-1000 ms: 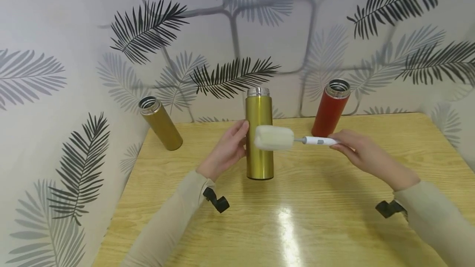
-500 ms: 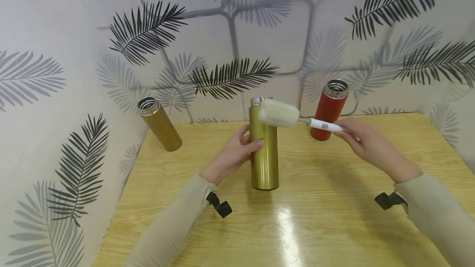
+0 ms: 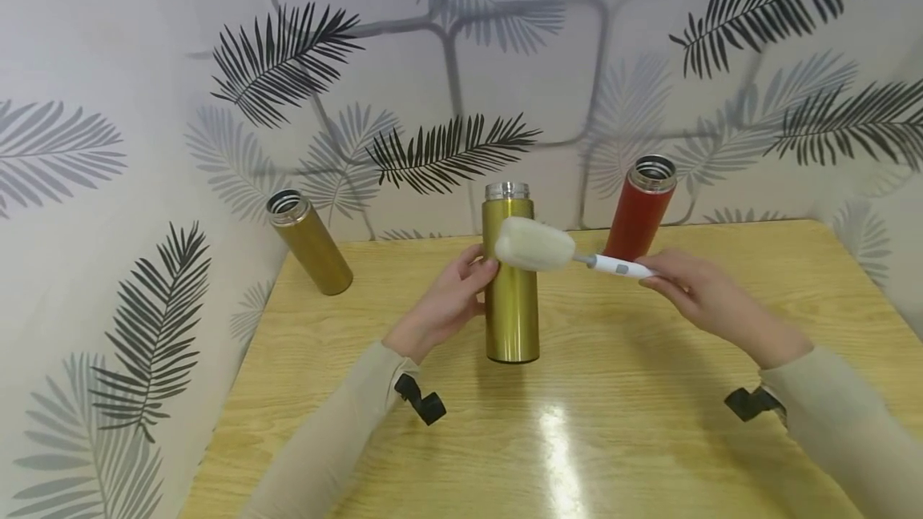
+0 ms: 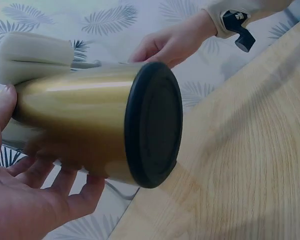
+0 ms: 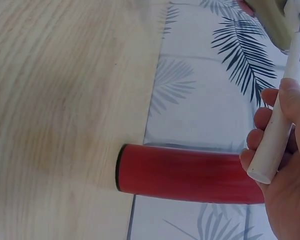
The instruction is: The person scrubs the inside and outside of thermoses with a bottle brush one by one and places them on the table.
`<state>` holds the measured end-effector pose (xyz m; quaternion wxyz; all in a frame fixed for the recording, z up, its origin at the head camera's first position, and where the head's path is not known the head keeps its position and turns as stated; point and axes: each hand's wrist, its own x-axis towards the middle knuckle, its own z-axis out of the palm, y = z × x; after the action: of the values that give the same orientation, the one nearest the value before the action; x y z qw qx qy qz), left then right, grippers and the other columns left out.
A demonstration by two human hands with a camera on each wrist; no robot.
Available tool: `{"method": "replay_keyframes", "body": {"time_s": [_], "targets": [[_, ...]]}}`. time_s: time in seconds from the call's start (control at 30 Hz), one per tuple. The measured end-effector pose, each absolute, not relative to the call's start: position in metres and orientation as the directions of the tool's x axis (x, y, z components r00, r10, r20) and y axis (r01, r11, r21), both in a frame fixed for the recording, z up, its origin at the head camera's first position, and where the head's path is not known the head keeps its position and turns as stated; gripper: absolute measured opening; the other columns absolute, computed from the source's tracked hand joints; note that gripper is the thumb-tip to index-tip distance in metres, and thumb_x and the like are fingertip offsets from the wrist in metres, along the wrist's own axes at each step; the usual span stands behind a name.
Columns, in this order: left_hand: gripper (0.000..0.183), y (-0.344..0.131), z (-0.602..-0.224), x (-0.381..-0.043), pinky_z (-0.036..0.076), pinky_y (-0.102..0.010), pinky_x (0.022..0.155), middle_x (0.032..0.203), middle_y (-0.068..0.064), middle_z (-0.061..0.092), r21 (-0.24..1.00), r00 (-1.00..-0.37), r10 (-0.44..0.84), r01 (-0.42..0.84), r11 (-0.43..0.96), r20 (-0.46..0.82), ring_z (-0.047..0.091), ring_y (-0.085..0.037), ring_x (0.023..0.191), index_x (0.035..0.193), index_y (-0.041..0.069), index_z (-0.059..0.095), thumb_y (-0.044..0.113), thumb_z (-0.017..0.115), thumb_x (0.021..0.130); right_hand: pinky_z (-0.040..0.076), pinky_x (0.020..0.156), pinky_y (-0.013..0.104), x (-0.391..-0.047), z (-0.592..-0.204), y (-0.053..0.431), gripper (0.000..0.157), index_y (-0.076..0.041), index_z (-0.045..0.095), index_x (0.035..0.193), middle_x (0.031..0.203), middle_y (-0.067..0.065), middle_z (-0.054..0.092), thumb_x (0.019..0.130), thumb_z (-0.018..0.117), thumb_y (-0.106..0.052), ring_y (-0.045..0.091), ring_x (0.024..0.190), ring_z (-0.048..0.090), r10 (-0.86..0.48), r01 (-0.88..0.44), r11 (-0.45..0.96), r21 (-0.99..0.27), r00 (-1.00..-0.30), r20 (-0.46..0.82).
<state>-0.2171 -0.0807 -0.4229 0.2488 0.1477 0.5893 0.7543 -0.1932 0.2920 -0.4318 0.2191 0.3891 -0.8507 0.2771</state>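
In the head view, my left hand (image 3: 450, 299) grips a yellow-gold vacuum flask (image 3: 513, 311) upright by its left side. Its lid is off and the silver neck shows at the top. The left wrist view shows the black base (image 4: 154, 125) raised off the table. My right hand (image 3: 695, 291) holds a bottle brush by its white handle (image 5: 280, 130), fingers wrapped around it. The brush's cream sponge head (image 3: 535, 244) lies across the front of the flask's upper body, just below the neck. Whether it presses firmly cannot be told.
A darker gold flask (image 3: 313, 251) without a lid stands at the table's back left. Behind my right hand stands a red flask (image 3: 638, 215), also lidless. The wooden table (image 3: 634, 415) meets a leaf-patterned wall (image 3: 404, 62) at the back.
The sponge head rose to the flask's neck, then came back down over its upper body. The flask shifted slightly right and lower, and my left thumb moved across its front and back.
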Motion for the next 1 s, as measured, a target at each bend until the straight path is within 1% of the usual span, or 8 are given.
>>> {"method": "replay_keyframes", "body": {"time_s": [0.1, 0.2, 0.37, 0.53, 0.63, 0.77, 0.9, 1.0], "targets": [[0.079, -0.081, -0.422, -0.219, 0.05, -0.053, 0.103, 0.131, -0.011, 0.062, 0.958, -0.859, 0.507, -0.2, -0.203, -0.072, 0.06, -0.023, 0.116, 0.159, 0.004, 0.029, 0.044, 0.064, 0.101, 0.043, 0.073, 0.019, -0.191, -0.436, 0.292, 0.033, -0.006, 0.073, 0.116, 0.094, -0.007, 0.065, 0.085, 0.078, 0.005, 0.006, 0.081, 0.052, -0.568, -0.793, 0.522, -0.313, -0.597, 0.566], [0.057, -0.081, -0.421, -0.223, 0.049, -0.052, 0.105, 0.136, -0.016, 0.058, 0.954, -0.883, 0.462, -0.204, -0.222, -0.081, 0.058, -0.025, 0.121, 0.16, 0.004, 0.029, 0.025, 0.049, 0.112, 0.042, 0.072, 0.019, -0.188, -0.438, 0.291, 0.036, -0.007, 0.073, 0.117, 0.093, -0.01, 0.061, 0.084, 0.078, 0.006, 0.004, 0.081, 0.051, -0.598, -0.802, 0.503, -0.322, -0.592, 0.54], [0.051, -0.083, -0.419, -0.228, 0.046, -0.051, 0.107, 0.145, -0.023, 0.051, 0.938, -0.912, 0.403, -0.201, -0.282, -0.074, 0.052, -0.029, 0.131, 0.16, 0.003, 0.028, 0.019, 0.043, 0.113, 0.046, 0.07, 0.022, -0.182, -0.442, 0.29, 0.034, -0.008, 0.073, 0.117, 0.093, -0.013, 0.06, 0.085, 0.079, 0.004, 0.003, 0.082, 0.051, -0.637, -0.804, 0.503, -0.317, -0.593, 0.493], [0.044, -0.085, -0.418, -0.231, 0.049, -0.047, 0.101, 0.13, -0.013, 0.06, 0.923, -0.937, 0.343, -0.184, -0.339, -0.06, 0.058, -0.027, 0.121, 0.154, 0.005, 0.036, 0.02, 0.043, 0.113, 0.051, 0.069, 0.023, -0.176, -0.446, 0.29, 0.035, -0.009, 0.074, 0.117, 0.095, -0.014, 0.062, 0.084, 0.08, 0.003, 0.0, 0.082, 0.053, -0.669, -0.809, 0.504, -0.301, -0.586, 0.457], [0.039, -0.086, -0.417, -0.232, 0.052, -0.044, 0.096, 0.12, -0.008, 0.062, 0.918, -0.943, 0.329, -0.172, -0.357, -0.049, 0.061, -0.023, 0.114, 0.149, 0.008, 0.039, 0.022, 0.044, 0.113, 0.051, 0.07, 0.02, -0.176, -0.447, 0.29, 0.019, -0.009, 0.074, 0.116, 0.095, -0.013, 0.063, 0.099, 0.071, -0.017, 0.001, 0.082, 0.054, -0.677, -0.824, 0.483, -0.296, -0.566, 0.47], [0.05, -0.087, -0.418, -0.231, 0.051, -0.046, 0.097, 0.124, -0.008, 0.061, 0.92, -0.936, 0.35, -0.157, -0.36, -0.023, 0.06, -0.023, 0.116, 0.149, 0.008, 0.037, 0.032, 0.055, 0.109, 0.048, 0.072, 0.017, -0.179, -0.45, 0.292, 0.046, -0.007, 0.074, 0.114, 0.094, -0.011, 0.063, 0.107, 0.046, -0.044, 0.003, 0.081, 0.054, -0.659, -0.836, 0.47, -0.285, -0.547, 0.517], [0.048, -0.085, -0.421, -0.229, 0.045, -0.056, 0.106, 0.137, -0.014, 0.055, 0.925, -0.925, 0.381, -0.164, -0.344, -0.022, 0.053, -0.027, 0.128, 0.154, 0.004, 0.032, 0.024, 0.045, 0.113, 0.045, 0.071, 0.017, -0.182, -0.45, 0.294, 0.046, -0.005, 0.073, 0.113, 0.092, -0.009, 0.062, 0.107, 0.047, -0.042, 0.005, 0.08, 0.052, -0.624, -0.834, 0.478, -0.274, -0.543, 0.562], [0.045, -0.083, -0.422, -0.227, 0.044, -0.056, 0.109, 0.141, -0.016, 0.052, 0.93, -0.912, 0.409, -0.173, -0.324, -0.027, 0.05, -0.026, 0.132, 0.156, 0.001, 0.03, 0.016, 0.038, 0.114, 0.044, 0.07, 0.019, -0.183, -0.447, 0.294, 0.047, -0.005, 0.073, 0.111, 0.09, -0.009, 0.061, 0.107, 0.046, -0.044, 0.006, 0.079, 0.051, -0.602, -0.828, 0.491, -0.271, -0.547, 0.581]]}}
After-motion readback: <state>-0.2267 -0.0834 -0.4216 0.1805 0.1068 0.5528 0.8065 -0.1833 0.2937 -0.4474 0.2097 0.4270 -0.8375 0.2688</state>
